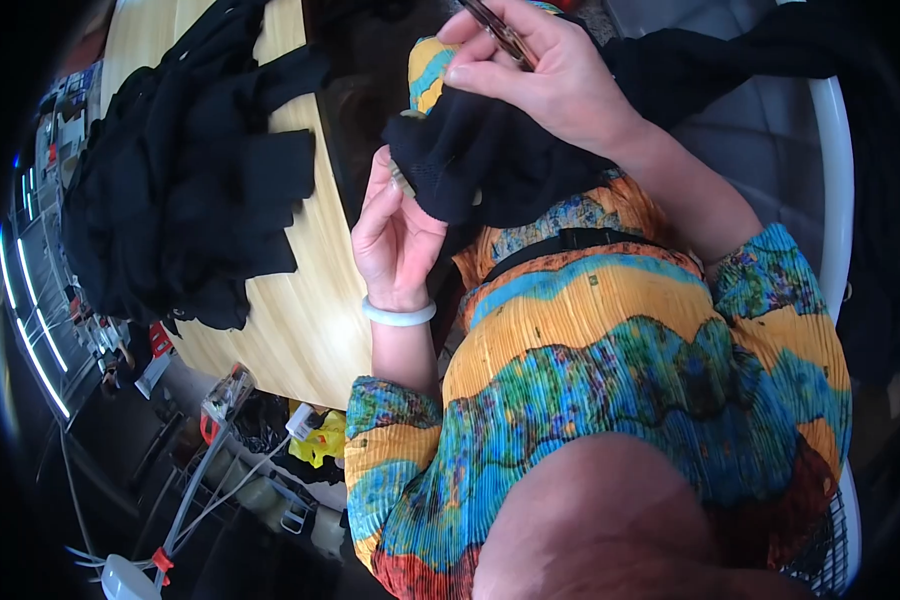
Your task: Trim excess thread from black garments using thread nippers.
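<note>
A black knit garment (pixel 500 160) lies across my lap, bunched up. My left hand (pixel 400 235) pinches its left edge between thumb and fingers. Something small and pale yellowish shows at those fingertips, too small to name. Up and to the right, my right hand (pixel 540 65) is closed round a slim, shiny brown tool (pixel 502 35) with two narrow arms, like tweezers or thread snips; its tip runs out of the picture. The heel of this hand is over the garment, and I cannot tell whether it touches the cloth.
To the left, a pile of black garments (pixel 185 190) covers much of a light wooden table (pixel 315 270). Below the table hang white cables, a white plug (pixel 300 420) and a yellow plastic bag (pixel 320 440). A white curved chair frame (pixel 838 180) stands at my right, with black cloth (pixel 710 70) beside it.
</note>
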Available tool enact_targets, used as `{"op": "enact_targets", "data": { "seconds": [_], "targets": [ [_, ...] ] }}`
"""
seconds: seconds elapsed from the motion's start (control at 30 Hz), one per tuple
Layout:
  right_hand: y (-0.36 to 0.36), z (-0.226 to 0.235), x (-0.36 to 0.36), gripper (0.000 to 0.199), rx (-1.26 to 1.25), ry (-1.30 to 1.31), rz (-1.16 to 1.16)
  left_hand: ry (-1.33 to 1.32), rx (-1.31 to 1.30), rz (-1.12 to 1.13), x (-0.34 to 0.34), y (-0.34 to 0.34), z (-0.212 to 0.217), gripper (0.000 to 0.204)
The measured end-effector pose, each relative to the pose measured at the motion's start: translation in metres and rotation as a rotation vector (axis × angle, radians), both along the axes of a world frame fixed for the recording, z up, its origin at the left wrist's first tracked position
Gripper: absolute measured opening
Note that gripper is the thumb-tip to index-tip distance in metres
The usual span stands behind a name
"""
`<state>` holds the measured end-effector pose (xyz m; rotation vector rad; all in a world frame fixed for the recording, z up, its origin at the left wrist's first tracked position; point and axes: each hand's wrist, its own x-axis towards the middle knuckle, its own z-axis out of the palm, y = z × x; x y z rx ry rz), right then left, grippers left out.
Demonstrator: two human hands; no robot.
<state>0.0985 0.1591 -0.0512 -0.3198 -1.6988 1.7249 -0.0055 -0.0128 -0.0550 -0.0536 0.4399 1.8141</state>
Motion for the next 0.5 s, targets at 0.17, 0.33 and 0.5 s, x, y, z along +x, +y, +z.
{"op": "enact_targets", "data": {
  "seconds": [0.17, 0.33, 0.5],
  "targets": [
    [-0.013, 0.009, 0.013, 0.038, -0.008, -0.114, 0.37, 0.061, -0.105, -0.004, -0.005, 0.001, 0.006, 0.029],
    [-0.015, -0.013, 0.002, 0.03, -0.198, -0.101, 0.284, 0.342, -0.282, 0.099, -0.007, 0.023, 0.01, 0.018],
    [-0.008, -0.003, 0.0, 0.026, -0.288, -0.113, 0.176, 0.831, -0.279, 0.052, -0.009, 0.016, -0.013, 0.027]
  ]
}}
